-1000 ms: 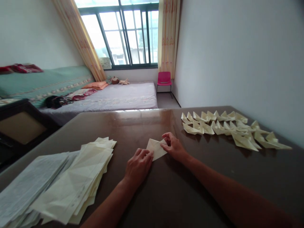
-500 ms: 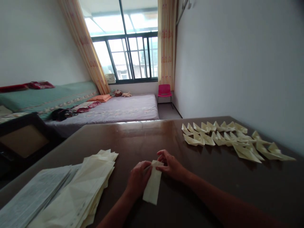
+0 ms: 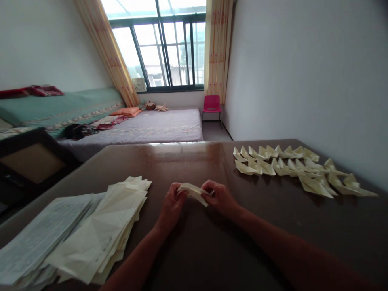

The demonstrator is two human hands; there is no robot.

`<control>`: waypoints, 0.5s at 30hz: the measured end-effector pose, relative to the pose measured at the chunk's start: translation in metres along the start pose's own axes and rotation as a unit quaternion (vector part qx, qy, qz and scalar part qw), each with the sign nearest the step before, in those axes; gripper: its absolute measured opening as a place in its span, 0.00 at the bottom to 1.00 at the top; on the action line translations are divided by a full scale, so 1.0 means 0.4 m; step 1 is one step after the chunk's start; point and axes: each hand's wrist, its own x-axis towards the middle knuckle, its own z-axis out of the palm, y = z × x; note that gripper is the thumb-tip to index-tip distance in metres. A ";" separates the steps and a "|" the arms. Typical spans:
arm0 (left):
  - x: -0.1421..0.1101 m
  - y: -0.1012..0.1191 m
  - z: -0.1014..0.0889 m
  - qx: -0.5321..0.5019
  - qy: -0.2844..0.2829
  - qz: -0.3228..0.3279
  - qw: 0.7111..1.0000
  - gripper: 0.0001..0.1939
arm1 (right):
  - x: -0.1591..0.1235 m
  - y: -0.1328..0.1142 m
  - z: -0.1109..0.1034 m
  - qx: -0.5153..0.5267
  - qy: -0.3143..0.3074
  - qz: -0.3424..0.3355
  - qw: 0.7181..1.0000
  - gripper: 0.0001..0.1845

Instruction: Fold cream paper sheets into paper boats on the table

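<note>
Two bare hands at work over a brown, glossy table, seen from the person's head. The left hand [image 3: 171, 206] pinches one end of a small piece of folded cream paper [image 3: 191, 189], thumb and fingers closed on its edge; the right hand [image 3: 220, 198] grips the other end in the same manner, fingers curled. The paper lies between the two hands, near the middle of the table [image 3: 188, 161], slanting down toward the right hand and slightly bowed. Whether it touches the tabletop cannot be told.

To the left, a loose stack of cream sheets [image 3: 103, 230], crossed by crease lines, overlaps a pile of grey printed sheets [image 3: 45, 230]. To the right, well apart from the hands, pointed paper boats [image 3: 313, 185] stand close together in uneven rows near the far right part of the table, the largest-looking ones nearest the viewer.

Beyond the table: a bed [image 3: 169, 125] with a pale lilac cover, an orange folded cloth [image 3: 127, 111] near its head; a pink chair [image 3: 211, 105] beside the bed's right end; and a dark-framed window [image 3: 157, 52] between patterned yellow curtains [image 3: 217, 52].
</note>
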 end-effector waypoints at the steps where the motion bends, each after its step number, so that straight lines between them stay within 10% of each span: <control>1: 0.001 0.003 -0.003 0.020 0.001 0.013 1.000 0.10 | -0.001 -0.001 -0.007 -0.038 0.019 -0.020 0.999 0.03; 5: 0.003 0.006 -0.023 0.172 0.002 0.105 0.979 0.05 | -0.010 -0.005 -0.041 -0.262 0.022 -0.156 0.952 0.08; 10: -0.011 0.018 -0.033 0.404 -0.065 0.224 0.885 0.12 | -0.013 -0.004 -0.071 -0.430 -0.085 -0.231 0.869 0.11; 15: -0.026 0.032 -0.028 0.453 -0.201 0.257 0.830 0.14 | 0.000 0.012 -0.084 -0.394 -0.188 -0.210 0.875 0.07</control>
